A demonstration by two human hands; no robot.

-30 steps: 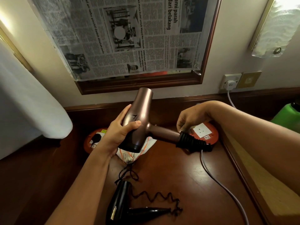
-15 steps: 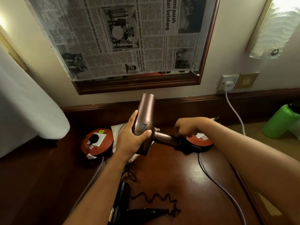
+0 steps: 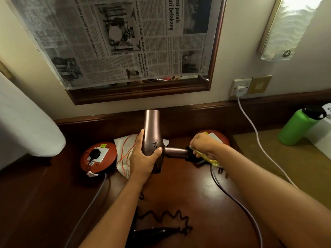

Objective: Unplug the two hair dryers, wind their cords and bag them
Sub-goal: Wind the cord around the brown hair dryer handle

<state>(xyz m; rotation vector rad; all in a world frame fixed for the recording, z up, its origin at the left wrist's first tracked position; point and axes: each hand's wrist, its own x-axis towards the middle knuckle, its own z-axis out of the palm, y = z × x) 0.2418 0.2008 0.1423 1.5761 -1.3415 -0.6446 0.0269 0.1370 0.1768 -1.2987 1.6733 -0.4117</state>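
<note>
Two hands (image 3: 143,158) (image 3: 204,146) gripping smooth bronze dryer (image 3: 153,138), right fingers around, seemingly, its yellow-tagged plug (image 3: 207,157).

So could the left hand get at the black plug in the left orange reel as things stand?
Probably not yet: the left hand grips the pink dryer. The black plug sits uncovered on the reel's top, so once the dryer is put down the way looks free.
</note>
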